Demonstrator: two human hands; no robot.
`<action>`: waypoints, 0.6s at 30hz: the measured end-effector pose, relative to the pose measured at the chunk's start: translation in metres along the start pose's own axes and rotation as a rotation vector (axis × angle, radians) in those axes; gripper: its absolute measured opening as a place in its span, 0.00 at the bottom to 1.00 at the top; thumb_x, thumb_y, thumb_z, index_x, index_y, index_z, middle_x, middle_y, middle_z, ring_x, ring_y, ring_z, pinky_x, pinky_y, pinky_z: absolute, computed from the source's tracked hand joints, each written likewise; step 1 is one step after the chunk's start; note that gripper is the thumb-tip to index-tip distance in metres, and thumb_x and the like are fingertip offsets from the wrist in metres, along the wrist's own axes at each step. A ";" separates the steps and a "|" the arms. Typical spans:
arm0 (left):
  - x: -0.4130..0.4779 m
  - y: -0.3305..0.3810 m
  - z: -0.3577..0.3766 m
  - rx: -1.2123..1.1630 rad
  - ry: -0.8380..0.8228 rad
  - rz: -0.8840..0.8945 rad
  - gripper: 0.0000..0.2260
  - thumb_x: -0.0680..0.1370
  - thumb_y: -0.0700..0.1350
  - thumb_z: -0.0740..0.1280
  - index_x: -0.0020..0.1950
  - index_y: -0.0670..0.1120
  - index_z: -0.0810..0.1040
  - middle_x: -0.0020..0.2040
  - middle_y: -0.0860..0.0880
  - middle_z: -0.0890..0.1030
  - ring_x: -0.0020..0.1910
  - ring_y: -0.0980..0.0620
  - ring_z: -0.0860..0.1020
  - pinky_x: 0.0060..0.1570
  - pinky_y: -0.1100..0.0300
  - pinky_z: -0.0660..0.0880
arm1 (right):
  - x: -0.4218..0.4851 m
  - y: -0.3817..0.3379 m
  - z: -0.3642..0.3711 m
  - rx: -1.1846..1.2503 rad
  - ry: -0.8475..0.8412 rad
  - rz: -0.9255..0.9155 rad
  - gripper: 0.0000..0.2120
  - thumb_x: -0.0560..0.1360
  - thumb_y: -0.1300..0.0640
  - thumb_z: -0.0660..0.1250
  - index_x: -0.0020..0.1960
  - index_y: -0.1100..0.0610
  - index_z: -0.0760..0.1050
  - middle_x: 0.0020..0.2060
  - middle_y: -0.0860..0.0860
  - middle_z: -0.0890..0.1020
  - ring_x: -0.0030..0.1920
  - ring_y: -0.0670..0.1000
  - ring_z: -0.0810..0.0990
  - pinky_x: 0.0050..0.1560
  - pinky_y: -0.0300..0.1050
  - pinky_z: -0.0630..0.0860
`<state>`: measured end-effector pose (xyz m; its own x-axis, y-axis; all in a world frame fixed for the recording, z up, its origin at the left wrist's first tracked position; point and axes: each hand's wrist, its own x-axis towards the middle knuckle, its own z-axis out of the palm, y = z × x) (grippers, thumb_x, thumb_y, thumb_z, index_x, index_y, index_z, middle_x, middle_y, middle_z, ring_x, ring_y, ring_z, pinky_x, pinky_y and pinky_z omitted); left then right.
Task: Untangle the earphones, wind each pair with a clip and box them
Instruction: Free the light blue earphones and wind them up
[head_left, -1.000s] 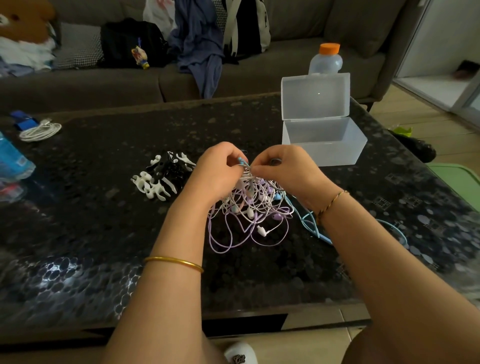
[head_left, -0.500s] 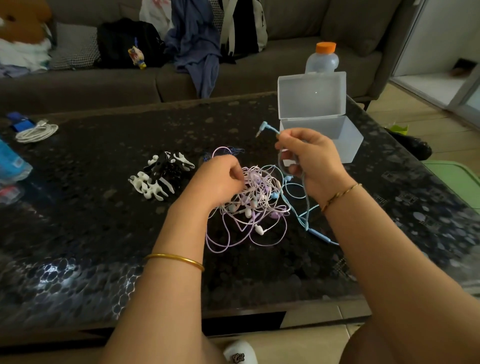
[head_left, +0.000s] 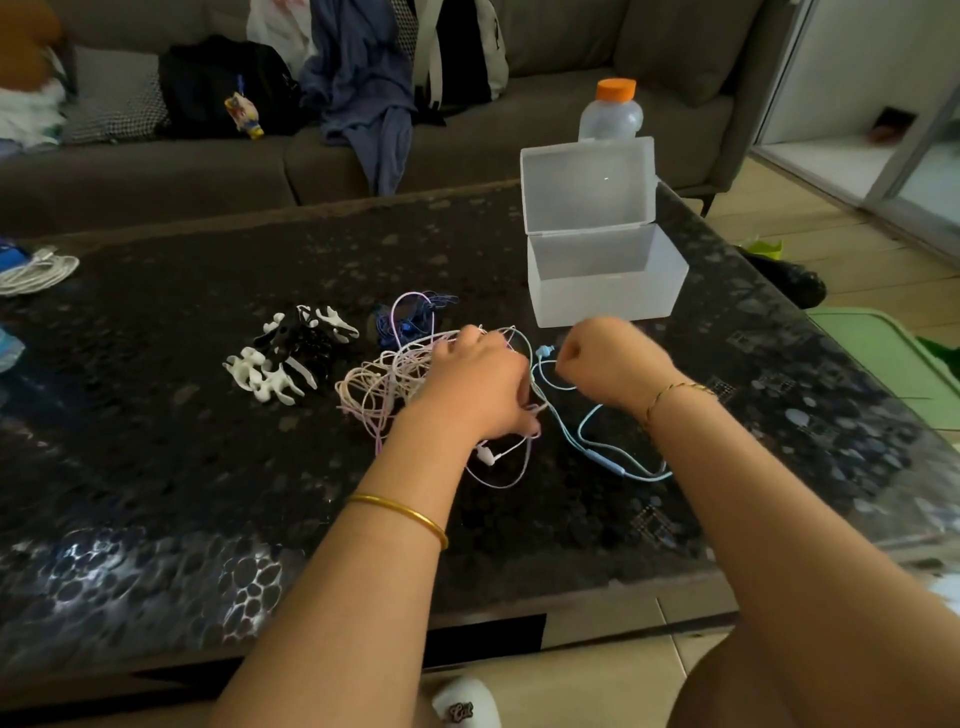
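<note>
Your left hand (head_left: 475, 384) lies knuckles-up on the tangled heap of pink, lilac and white earphone cords (head_left: 395, 387) in the middle of the dark speckled stone table (head_left: 156, 467); its fingers curl down into the cords, but whether they pinch any cannot be told. Your right hand (head_left: 605, 364), just to the right, is closed in a fist, blurred, above the pale blue earphone cord (head_left: 592, 441), which trails from the heap toward the near right; whether the fist grips that cord cannot be told. A dark blue earphone bundle (head_left: 410, 322) sits at the far edge of the heap. Left of the heap lies a pile of black and white plastic winder clips (head_left: 283, 358). The translucent plastic box (head_left: 605, 280) stands beyond your right hand, its hinged lid upright. Behind it stands an orange-capped bottle (head_left: 610, 111).
</note>
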<state>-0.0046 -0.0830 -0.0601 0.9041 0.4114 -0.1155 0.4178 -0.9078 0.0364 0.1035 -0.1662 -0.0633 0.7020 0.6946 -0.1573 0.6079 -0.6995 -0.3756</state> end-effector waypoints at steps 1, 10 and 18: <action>0.000 -0.003 0.000 0.020 -0.007 -0.024 0.15 0.71 0.59 0.71 0.54 0.53 0.79 0.60 0.49 0.71 0.64 0.46 0.65 0.62 0.48 0.63 | -0.002 0.001 0.005 -0.042 -0.073 -0.036 0.10 0.75 0.54 0.66 0.50 0.60 0.78 0.41 0.52 0.78 0.45 0.54 0.79 0.50 0.50 0.79; -0.007 -0.017 -0.008 -0.063 -0.071 -0.094 0.04 0.74 0.49 0.71 0.42 0.55 0.76 0.59 0.50 0.71 0.65 0.45 0.65 0.63 0.48 0.64 | -0.008 0.006 0.018 -0.188 -0.161 -0.092 0.06 0.77 0.56 0.63 0.51 0.57 0.74 0.48 0.54 0.77 0.50 0.55 0.77 0.54 0.50 0.77; -0.006 -0.012 -0.011 -0.079 -0.114 -0.141 0.05 0.73 0.51 0.72 0.44 0.54 0.77 0.58 0.49 0.71 0.66 0.46 0.65 0.63 0.48 0.67 | -0.011 0.011 -0.024 0.623 0.503 -0.120 0.03 0.78 0.55 0.62 0.49 0.55 0.71 0.40 0.50 0.77 0.41 0.54 0.79 0.48 0.57 0.79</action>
<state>-0.0147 -0.0736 -0.0493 0.8218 0.5183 -0.2366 0.5496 -0.8307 0.0892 0.1116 -0.1856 -0.0444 0.8181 0.4962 0.2906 0.4755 -0.2995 -0.8272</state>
